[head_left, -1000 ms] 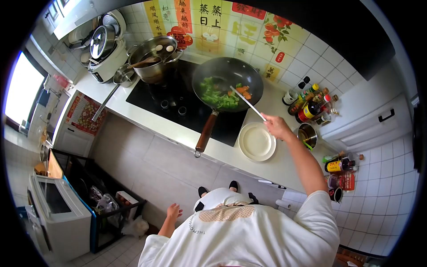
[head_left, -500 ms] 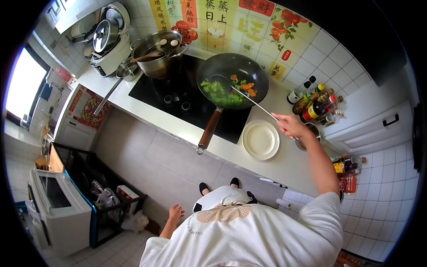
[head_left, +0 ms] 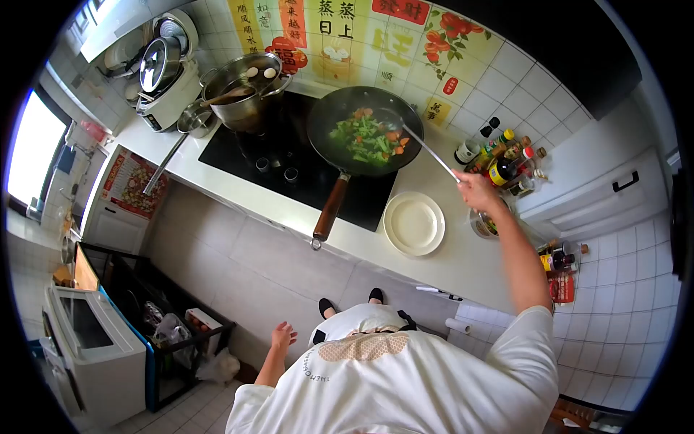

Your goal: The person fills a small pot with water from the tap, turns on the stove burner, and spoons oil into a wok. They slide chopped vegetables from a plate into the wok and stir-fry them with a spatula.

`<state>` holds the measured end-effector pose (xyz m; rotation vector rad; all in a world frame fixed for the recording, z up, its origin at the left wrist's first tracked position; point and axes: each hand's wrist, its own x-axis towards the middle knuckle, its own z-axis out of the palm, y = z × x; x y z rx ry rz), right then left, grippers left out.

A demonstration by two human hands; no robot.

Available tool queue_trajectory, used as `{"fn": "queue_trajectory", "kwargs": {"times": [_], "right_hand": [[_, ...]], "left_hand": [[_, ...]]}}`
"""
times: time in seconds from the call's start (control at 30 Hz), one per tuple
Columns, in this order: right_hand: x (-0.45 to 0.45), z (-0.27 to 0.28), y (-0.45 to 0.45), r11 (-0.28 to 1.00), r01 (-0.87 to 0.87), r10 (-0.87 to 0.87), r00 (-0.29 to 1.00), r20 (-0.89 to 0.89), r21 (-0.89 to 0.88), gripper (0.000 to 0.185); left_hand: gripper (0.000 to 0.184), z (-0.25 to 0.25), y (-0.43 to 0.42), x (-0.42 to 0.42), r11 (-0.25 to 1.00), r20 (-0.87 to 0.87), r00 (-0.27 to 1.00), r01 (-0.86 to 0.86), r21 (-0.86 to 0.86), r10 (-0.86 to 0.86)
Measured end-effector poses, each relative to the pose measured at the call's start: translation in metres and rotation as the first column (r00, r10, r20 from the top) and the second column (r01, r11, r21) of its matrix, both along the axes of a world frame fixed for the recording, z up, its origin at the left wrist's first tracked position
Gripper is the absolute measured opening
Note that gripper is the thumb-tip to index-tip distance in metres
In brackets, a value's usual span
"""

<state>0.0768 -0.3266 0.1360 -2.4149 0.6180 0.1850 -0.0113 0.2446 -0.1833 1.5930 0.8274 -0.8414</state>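
My right hand (head_left: 478,192) is closed around the handle of a long metal ladle (head_left: 431,153). The ladle's rounded head is inside the dark wok (head_left: 329,155), at the right side of the food and hard to make out. Green vegetables (head_left: 365,139) and orange carrot pieces (head_left: 400,145) lie together in the wok, with faint steam above. The wok's wooden handle (head_left: 331,210) points toward me, held by neither hand. Below my right hand is an empty cream plate (head_left: 414,224) on the counter. My left hand (head_left: 283,335) hangs by my side, fingers apart, holding nothing.
A steel pot (head_left: 242,112) with eggs and a wooden spoon stands on the black hob (head_left: 238,155). Left of it sits a small saucepan (head_left: 196,121). Several bottles (head_left: 501,170) and a glass bowl (head_left: 483,226) stand at right. A black rack (head_left: 224,329) is on the floor.
The ladle's head has moved to the right in the wok. The greens and carrots are now more mixed and gathered in the middle. My left hand stays low and open.
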Motion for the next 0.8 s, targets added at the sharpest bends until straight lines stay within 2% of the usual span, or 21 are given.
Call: {"fn": "queue_trajectory", "kwargs": {"times": [0.03,0.1,0.17,0.2,0.27,0.3,0.37,0.43,0.5,0.53,0.57,0.63,0.67,0.73,0.77,0.8], "right_hand": [[0.0,0.006,-0.002,0.998,0.02,-0.019,1.0,0.015,-0.062,0.039],[0.002,0.005,0.003,0.997,0.063,-0.065,0.997,-0.039,-0.048,0.04],[0.003,-0.007,0.004,0.936,0.174,-0.139,0.982,-0.13,0.307,0.041],[0.001,-0.001,0.007,0.936,0.176,-0.142,0.981,-0.13,0.306,0.041],[-0.006,0.015,0.012,0.866,0.142,-0.066,0.983,-0.172,0.479,0.041],[-0.012,0.027,0.014,0.866,0.142,-0.066,0.983,-0.172,0.479,0.041],[-0.025,0.057,0.016,0.955,-0.023,0.081,0.979,-0.188,0.296,0.042],[-0.031,0.075,0.021,0.97,-0.022,0.079,0.971,-0.226,0.243,0.042],[-0.033,0.078,0.02,0.95,-0.312,0.298,0.918,-0.261,-0.012,0.041],[-0.031,0.066,0.019,0.881,-0.449,0.432,0.892,-0.133,-0.149,0.038],[-0.024,0.047,0.018,0.881,-0.448,0.43,0.893,-0.135,-0.152,0.038],[-0.008,0.005,0.012,0.879,-0.414,0.451,0.884,0.124,-0.238,0.036],[-0.002,-0.009,0.008,0.88,-0.411,0.449,0.884,0.131,-0.239,0.036],[0.013,-0.017,0.005,0.969,-0.228,0.242,0.955,0.169,-0.097,0.037],[0.017,-0.017,-0.001,0.968,-0.233,0.247,0.954,0.17,-0.096,0.037],[0.019,-0.004,0.002,0.996,-0.094,0.093,0.992,0.083,-0.002,0.037]], "left_hand": [[0.044,0.001,-0.002,-0.001,1.0,-0.003,1.0,0.003,0.0,-0.003],[0.044,0.001,-0.007,-0.003,1.0,-0.032,0.999,0.003,-0.012,-0.003],[0.043,-0.019,-0.002,-0.012,0.999,-0.064,0.998,-0.016,-0.03,0.014],[0.043,-0.022,0.0,-0.016,0.998,-0.092,0.995,-0.036,-0.046,0.031],[0.043,-0.028,0.007,-0.024,0.999,-0.1,0.995,-0.024,-0.047,0.019],[0.042,-0.028,0.009,-0.026,0.999,-0.11,0.994,-0.015,-0.047,0.01],[0.042,-0.026,0.013,-0.028,1.0,-0.128,0.992,-0.018,-0.009,0.017],[0.042,-0.024,0.017,-0.029,0.999,-0.145,0.989,-0.017,0.027,0.021],[0.041,-0.023,0.019,-0.027,0.998,-0.153,0.987,-0.046,0.049,0.053],[0.041,-0.025,0.018,-0.025,0.998,-0.153,0.987,-0.044,0.046,0.05],[0.041,-0.028,0.016,-0.023,0.999,-0.16,0.987,-0.011,0.053,0.019],[0.041,-0.027,0.012,-0.02,0.998,-0.166,0.986,0.029,0.063,-0.018],[0.042,-0.023,0.006,-0.014,0.997,-0.149,0.988,0.044,0.059,-0.034],[0.043,-0.017,-0.004,-0.004,0.998,-0.129,0.991,0.044,0.053,-0.037],[0.044,-0.013,-0.008,0.0,1.0,-0.075,0.997,0.028,0.008,-0.027],[0.045,-0.011,-0.011,0.001,0.999,-0.024,1.0,0.017,-0.037,-0.018]]}}
